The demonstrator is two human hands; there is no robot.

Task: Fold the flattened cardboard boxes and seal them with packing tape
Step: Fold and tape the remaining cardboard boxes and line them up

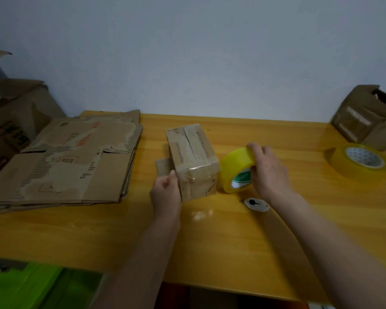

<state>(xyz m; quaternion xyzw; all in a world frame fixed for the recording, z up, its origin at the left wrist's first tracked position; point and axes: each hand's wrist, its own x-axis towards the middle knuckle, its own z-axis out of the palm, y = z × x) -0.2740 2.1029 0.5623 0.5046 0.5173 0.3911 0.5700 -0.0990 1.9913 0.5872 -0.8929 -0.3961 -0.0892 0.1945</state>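
Two bare forearms show, rising from the near edge of the yellow wooden table [98, 237], with no sleeve, watch, ring or glove on either. The left hand [166, 192] is slim at the wrist, its thumbnail short and plain. The right hand [266, 168], further across the table, is slightly blurred, its knuckles and tendons faintly ridged.

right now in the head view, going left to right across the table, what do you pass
stack of flattened cardboard boxes → left hand → folded box → tape roll held by right hand → second tape roll
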